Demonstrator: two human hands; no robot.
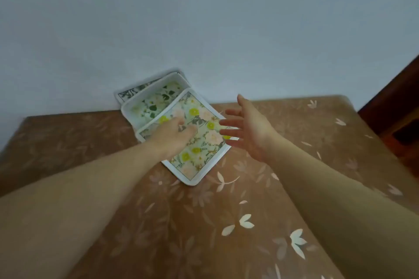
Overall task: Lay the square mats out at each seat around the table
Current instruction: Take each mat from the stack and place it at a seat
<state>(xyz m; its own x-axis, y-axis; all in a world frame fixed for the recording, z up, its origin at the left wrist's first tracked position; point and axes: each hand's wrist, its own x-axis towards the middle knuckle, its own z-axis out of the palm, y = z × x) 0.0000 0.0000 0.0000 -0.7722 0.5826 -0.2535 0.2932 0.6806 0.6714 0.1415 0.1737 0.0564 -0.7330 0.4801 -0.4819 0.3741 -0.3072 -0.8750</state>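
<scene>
We start on the mat stack at twelve o'clock.
Left hand presses the top mat, fingers relaxed; right hand, released, should pinch its three-o'clock edge.

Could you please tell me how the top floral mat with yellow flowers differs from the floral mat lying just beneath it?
The top white-bordered square mat with yellow flowers lies flat and nearest the person, with the left hand resting on it. The paler green-leafed mat beneath sits farther back toward the white wall, is partly covered, and no hand touches it. Its far edge appears to curl upward. Both have white borders and floral prints and rest on the brown floral tablecloth.
</scene>
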